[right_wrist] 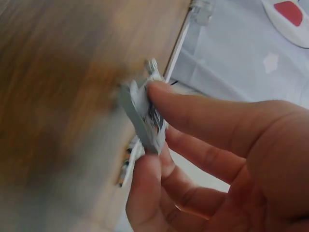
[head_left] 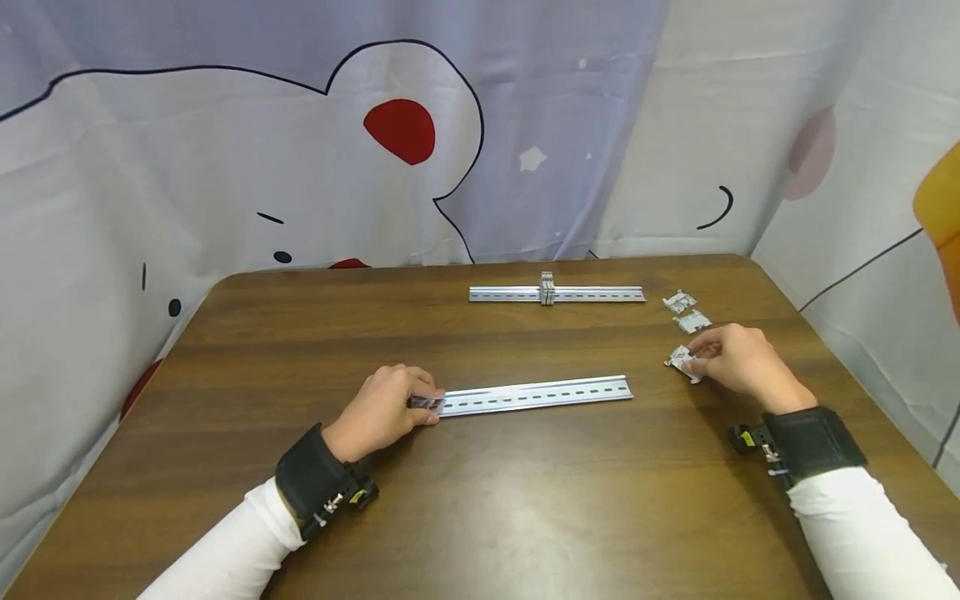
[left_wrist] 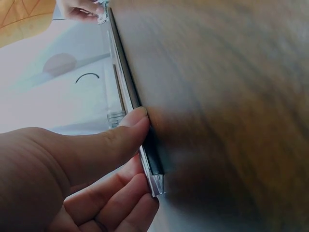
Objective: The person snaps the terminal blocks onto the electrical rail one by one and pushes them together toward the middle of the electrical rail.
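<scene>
Near the middle of the table lies a slotted metal DIN rail. My left hand grips its left end, thumb along one edge and fingers on the other, as the left wrist view also shows. At the right, my right hand pinches a grey-white DIN-rail terminal block between thumb and fingers. In the right wrist view this terminal block is tilted, with its flat side partly facing the camera. Two more terminal blocks, one nearer and one farther, lie just beyond that hand.
A second DIN rail lies at the back of the wooden table, with a small cluster of terminal blocks mounted near its middle. A printed curtain hangs close behind the table's far edge and along its right side.
</scene>
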A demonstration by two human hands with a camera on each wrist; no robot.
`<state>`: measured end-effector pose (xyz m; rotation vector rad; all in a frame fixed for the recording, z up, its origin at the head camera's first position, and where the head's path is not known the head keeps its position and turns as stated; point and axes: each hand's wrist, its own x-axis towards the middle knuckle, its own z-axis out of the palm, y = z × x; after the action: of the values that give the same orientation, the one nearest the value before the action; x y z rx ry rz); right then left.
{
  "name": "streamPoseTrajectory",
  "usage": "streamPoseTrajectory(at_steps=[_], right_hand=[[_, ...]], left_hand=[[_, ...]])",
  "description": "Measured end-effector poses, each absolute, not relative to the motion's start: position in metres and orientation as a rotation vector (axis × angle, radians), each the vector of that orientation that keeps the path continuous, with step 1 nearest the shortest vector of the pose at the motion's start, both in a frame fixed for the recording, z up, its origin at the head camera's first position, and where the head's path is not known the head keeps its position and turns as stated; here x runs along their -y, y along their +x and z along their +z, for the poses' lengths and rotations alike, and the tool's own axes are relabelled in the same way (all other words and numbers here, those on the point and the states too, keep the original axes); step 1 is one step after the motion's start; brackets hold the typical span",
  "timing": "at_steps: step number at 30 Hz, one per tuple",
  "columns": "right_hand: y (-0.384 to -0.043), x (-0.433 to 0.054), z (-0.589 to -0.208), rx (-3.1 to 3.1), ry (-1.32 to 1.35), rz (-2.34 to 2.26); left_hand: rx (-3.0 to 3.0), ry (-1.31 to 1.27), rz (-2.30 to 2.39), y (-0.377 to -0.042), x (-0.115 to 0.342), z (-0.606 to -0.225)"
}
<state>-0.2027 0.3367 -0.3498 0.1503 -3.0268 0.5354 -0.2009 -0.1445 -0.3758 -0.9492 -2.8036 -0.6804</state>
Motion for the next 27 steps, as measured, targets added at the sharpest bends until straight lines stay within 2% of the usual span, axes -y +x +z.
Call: streamPoseTrajectory(at_steps=[11, 20, 27], right_hand=[[-0.187, -0.304, -0.33, 3.138, 0.161, 0.526], [-0.179, -0.279, -0.331, 3.17, 0.37, 0.607], [-0.175, -0.261, -0.333, 3.08, 0.384, 0.577]], left_hand=[[2.806, -0.949, -0.657, -0.201, 0.144, -0.375], [2.832, -0.943, -0.675, -0.2, 0.144, -0.375], [2.827, -0.95, -0.674, -0.2, 0.144, -0.374]])
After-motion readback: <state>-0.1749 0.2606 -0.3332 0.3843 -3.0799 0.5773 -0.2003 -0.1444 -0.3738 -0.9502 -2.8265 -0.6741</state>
